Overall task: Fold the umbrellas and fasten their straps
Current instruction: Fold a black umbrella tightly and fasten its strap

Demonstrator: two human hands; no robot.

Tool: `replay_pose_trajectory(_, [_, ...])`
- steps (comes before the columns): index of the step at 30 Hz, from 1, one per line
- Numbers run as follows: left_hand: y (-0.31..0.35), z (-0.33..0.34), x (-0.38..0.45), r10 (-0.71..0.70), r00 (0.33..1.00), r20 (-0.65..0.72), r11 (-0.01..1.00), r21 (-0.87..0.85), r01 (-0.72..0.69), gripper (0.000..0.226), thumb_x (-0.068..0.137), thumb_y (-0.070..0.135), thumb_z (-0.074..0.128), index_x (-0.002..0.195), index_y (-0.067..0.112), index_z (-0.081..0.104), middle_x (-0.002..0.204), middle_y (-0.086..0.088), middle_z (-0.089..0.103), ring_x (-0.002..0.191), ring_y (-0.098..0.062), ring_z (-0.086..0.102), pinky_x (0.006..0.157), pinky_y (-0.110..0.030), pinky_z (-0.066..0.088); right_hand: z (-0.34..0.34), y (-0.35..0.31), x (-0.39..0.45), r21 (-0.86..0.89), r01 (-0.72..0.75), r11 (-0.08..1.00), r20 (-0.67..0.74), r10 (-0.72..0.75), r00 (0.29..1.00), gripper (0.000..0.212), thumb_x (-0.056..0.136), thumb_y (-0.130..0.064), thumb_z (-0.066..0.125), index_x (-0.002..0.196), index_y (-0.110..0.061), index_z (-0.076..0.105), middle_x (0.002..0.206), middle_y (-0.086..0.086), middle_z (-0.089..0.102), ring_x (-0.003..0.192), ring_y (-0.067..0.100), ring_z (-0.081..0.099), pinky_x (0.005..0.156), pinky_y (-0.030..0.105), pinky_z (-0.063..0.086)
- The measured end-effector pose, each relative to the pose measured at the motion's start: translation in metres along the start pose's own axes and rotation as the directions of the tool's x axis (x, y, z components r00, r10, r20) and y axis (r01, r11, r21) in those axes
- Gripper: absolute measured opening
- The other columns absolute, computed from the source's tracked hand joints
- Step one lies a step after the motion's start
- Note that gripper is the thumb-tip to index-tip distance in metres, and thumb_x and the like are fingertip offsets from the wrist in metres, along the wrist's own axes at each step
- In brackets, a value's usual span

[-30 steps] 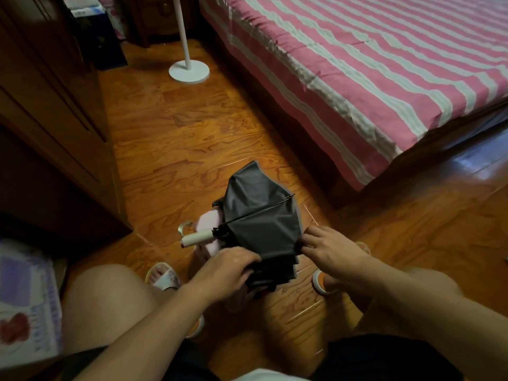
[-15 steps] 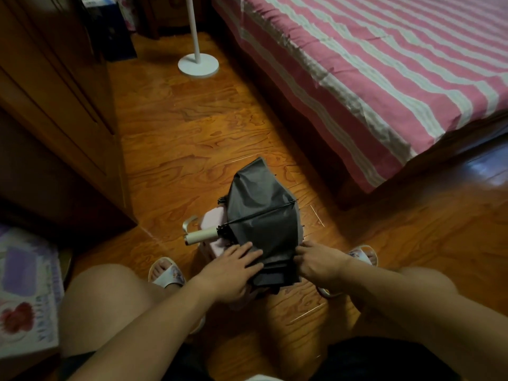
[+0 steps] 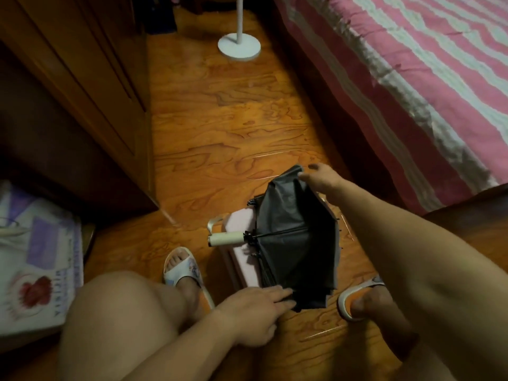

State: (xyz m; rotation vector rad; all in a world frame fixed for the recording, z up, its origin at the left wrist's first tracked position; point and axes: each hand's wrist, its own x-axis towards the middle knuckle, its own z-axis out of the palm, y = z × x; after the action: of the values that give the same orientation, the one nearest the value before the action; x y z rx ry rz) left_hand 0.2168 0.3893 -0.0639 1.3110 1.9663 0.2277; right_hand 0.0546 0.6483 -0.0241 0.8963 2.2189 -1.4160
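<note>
A collapsed umbrella (image 3: 291, 243) with a dark inner canopy and pale pink outside lies on the wooden floor between my feet. Its cream handle (image 3: 226, 238) points left, with a loop strap (image 3: 213, 224) curling above it. My left hand (image 3: 254, 312) lies at the near end of the canopy, fingers straight and pressing the fabric. My right hand (image 3: 320, 178) reaches over to the far tip of the canopy and pinches its edge. Thin ribs show across the dark fabric.
A bed (image 3: 412, 86) with a pink-and-white striped cover fills the right side. A wooden wardrobe (image 3: 82, 86) stands at the left. A white round lamp base (image 3: 239, 46) sits on the floor ahead. A printed bag (image 3: 35, 259) lies at the left. My sandalled feet flank the umbrella.
My right hand has moved from the near right edge of the canopy up to its far tip. My left hand has slid down to the near end. The canopy lies more spread.
</note>
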Motion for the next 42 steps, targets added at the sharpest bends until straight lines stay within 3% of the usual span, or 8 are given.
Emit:
replay_pose_trajectory(5, [0.008, -0.013, -0.003, -0.131, 0.929, -0.346, 0.989, -0.115, 0.097, 0.034, 0.101, 0.027, 0.046, 0.131, 0.028, 0.062, 0.124, 0.004, 0.067, 0.114, -0.018, 0.061, 0.097, -0.038, 0.051, -0.005, -0.009, -0.017, 0.317, 0.03, 0.948, 0.064, -0.053, 0.997, 0.018, 0.093, -0.019, 0.073, 0.108, -0.015, 0.065, 0.11, 0.009, 0.069, 0.101, 0.022, 0.069, 0.086, 0.037, 0.058])
replay_pose_trajectory(8, [0.005, -0.041, -0.003, -0.436, 0.655, -0.617, 0.874, -0.464, 0.145, 0.022, 0.1, 0.024, 0.053, 0.114, 0.028, 0.07, 0.11, 0.009, 0.071, 0.101, -0.011, 0.065, 0.089, -0.034, 0.053, -0.025, 0.004, -0.066, 0.361, 0.102, 0.927, 0.066, -0.134, 0.989, 0.008, 0.095, -0.021, 0.07, 0.094, -0.014, 0.065, 0.091, 0.005, 0.067, 0.081, 0.016, 0.067, 0.065, 0.029, 0.054])
replay_pose_trajectory(10, [0.0, -0.071, -0.007, -0.65, 0.515, -0.559, 0.681, -0.729, 0.069, 0.015, 0.099, 0.02, 0.058, 0.105, 0.029, 0.069, 0.099, 0.006, 0.069, 0.085, -0.013, 0.066, 0.078, -0.039, 0.057, -0.037, 0.022, -0.098, 0.33, 0.138, 0.934, 0.088, -0.176, 0.981, 0.015, 0.097, -0.02, 0.068, 0.082, -0.018, 0.063, 0.085, 0.004, 0.066, 0.076, 0.018, 0.063, 0.069, 0.031, 0.051])
replay_pose_trajectory(15, [-0.021, -0.122, -0.003, -0.689, 0.675, -0.263, 0.542, -0.806, 0.239, 0.028, 0.099, 0.025, 0.06, 0.126, 0.026, 0.051, 0.113, 0.003, 0.063, 0.089, -0.017, 0.063, 0.07, -0.031, 0.051, -0.047, 0.063, -0.144, 0.389, 0.18, 0.904, 0.105, -0.238, 0.966, 0.017, 0.096, -0.015, 0.065, 0.08, -0.016, 0.06, 0.083, 0.006, 0.063, 0.082, 0.024, 0.06, 0.083, 0.038, 0.05])
replay_pose_trajectory(24, [-0.008, -0.125, 0.045, -0.601, 0.583, -0.546, 0.748, -0.642, 0.17, 0.025, 0.095, 0.027, 0.067, 0.118, 0.023, 0.058, 0.106, 0.003, 0.065, 0.095, -0.017, 0.062, 0.072, -0.03, 0.045, -0.04, 0.058, -0.121, 0.48, 0.311, 0.82, -0.037, -0.335, 0.941, 0.016, 0.096, -0.011, 0.063, 0.081, -0.013, 0.058, 0.088, 0.01, 0.061, 0.09, 0.029, 0.058, 0.085, 0.042, 0.045])
replay_pose_trajectory(30, [-0.007, -0.122, 0.036, -0.49, 0.72, -0.491, 0.802, -0.577, 0.153, 0.027, 0.1, 0.032, 0.061, 0.123, 0.022, 0.07, 0.113, 0.002, 0.071, 0.105, -0.014, 0.065, 0.093, -0.033, 0.051, -0.045, 0.065, -0.132, 0.508, 0.3, 0.807, -0.023, -0.336, 0.942, 0.004, 0.096, -0.009, 0.061, 0.097, -0.008, 0.057, 0.098, 0.015, 0.058, 0.093, 0.029, 0.059, 0.081, 0.034, 0.05])
replay_pose_trajectory(38, [-0.002, -0.109, 0.039, -0.592, 0.32, -0.74, 0.795, -0.6, 0.085, 0.026, 0.082, 0.019, 0.08, 0.076, 0.022, 0.055, 0.087, 0.008, 0.055, 0.081, -0.007, 0.053, 0.071, -0.034, 0.046, -0.049, 0.062, -0.131, 0.534, 0.286, 0.796, -0.024, -0.323, 0.946, 0.013, 0.096, -0.009, 0.061, 0.084, -0.013, 0.058, 0.089, 0.009, 0.062, 0.089, 0.025, 0.061, 0.081, 0.037, 0.051])
replay_pose_trajectory(42, [-0.007, -0.103, 0.037, -0.687, 0.535, -0.491, 0.595, -0.803, 0.028, 0.04, 0.083, 0.048, 0.076, 0.11, 0.037, 0.049, 0.114, 0.008, 0.063, 0.102, -0.012, 0.063, 0.09, -0.045, 0.056, -0.046, 0.058, -0.128, 0.544, 0.326, 0.773, -0.042, -0.363, 0.931, 0.019, 0.098, -0.011, 0.059, 0.08, -0.016, 0.059, 0.079, 0.003, 0.061, 0.077, 0.019, 0.06, 0.076, 0.036, 0.047])
